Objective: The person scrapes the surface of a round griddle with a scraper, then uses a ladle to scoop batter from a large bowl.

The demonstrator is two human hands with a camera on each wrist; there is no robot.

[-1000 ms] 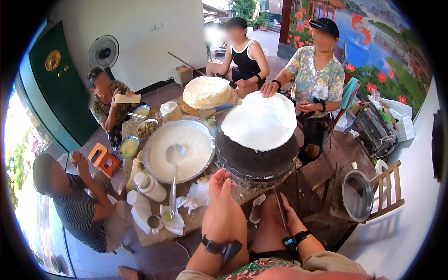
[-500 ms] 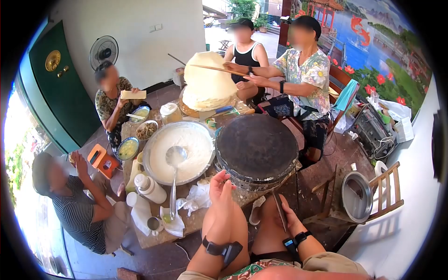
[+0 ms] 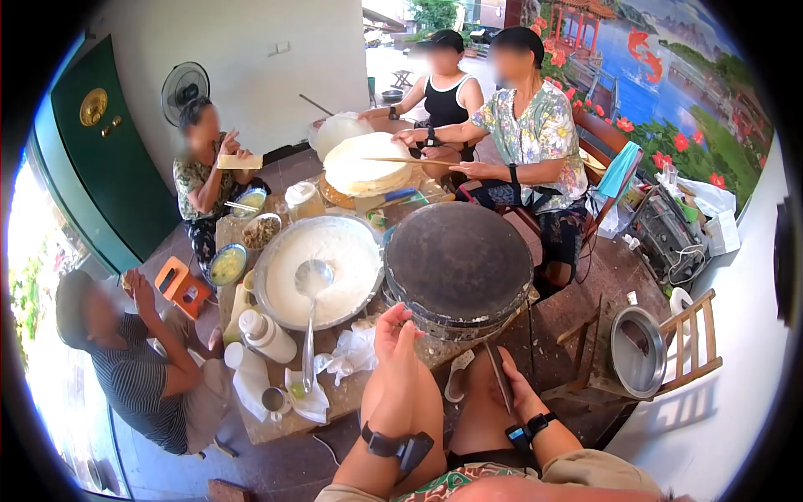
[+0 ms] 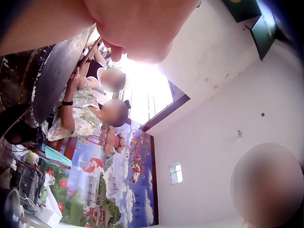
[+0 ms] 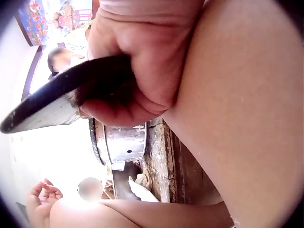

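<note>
Griddle [image 3: 460, 263] status: bare, directly ahead of my hands, with no batter on its surface. My right hand [image 5: 152, 52] grips the tool [image 5: 45, 107], fingers curled round it; in the head view the tool sits low, its far end near the griddle's base, contact with the base unclear. My left hand [image 3: 397, 339] holds nothing that I can see; its fingers bend loosely, close to the griddle's near left side. Basin [image 3: 263, 284], left of the griddle, contains batter [image 3: 350, 263] with the ladle [image 3: 313, 280] in it. Finished output, as I judge it, is the tall stack [image 3: 368, 171] of pancakes beyond the griddle. One person [image 3: 535, 138] has a stick [image 3: 418, 161] reaching over the stack; a second person [image 3: 452, 100] extends an arm toward a pale sheet [image 3: 341, 125] behind it, material not certain. Assessment: the work appears well advanced, given the stack's height. Outstanding, by judgement: the batter in the basin, to be ladled, spread and cooked. Present condition looks like a pause between pancakes.
</note>
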